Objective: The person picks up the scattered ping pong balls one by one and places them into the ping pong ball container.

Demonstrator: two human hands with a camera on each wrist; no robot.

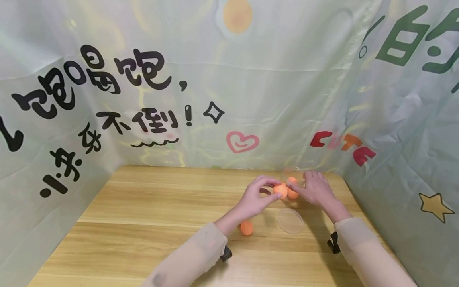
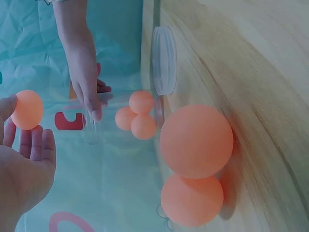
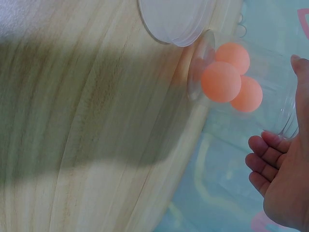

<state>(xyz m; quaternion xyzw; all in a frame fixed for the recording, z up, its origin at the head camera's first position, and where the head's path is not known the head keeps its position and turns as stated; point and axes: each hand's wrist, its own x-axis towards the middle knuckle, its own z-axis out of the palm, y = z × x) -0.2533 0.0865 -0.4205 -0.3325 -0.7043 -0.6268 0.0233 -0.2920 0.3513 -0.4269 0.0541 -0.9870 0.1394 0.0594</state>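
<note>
My left hand (image 1: 255,198) pinches an orange ping-pong ball (image 1: 280,191) between thumb and fingers, just left of a clear plastic jar (image 3: 271,116). In the left wrist view, that ball is level with the jar's upper end. The jar stands upright on the table, with three orange ping-pong balls (image 2: 143,126) at its bottom. My right hand (image 1: 317,189) holds the jar near its rim, thumb on one side and fingers on the other. In the head view the hands and balls partly hide the jar.
A clear round lid (image 1: 290,221) lies flat on the wooden table (image 1: 150,239) in front of the jar. Two loose orange balls (image 2: 196,141) rest on the table; the head view shows only one, beside the left forearm. Printed cloth (image 1: 201,155) walls the back and sides.
</note>
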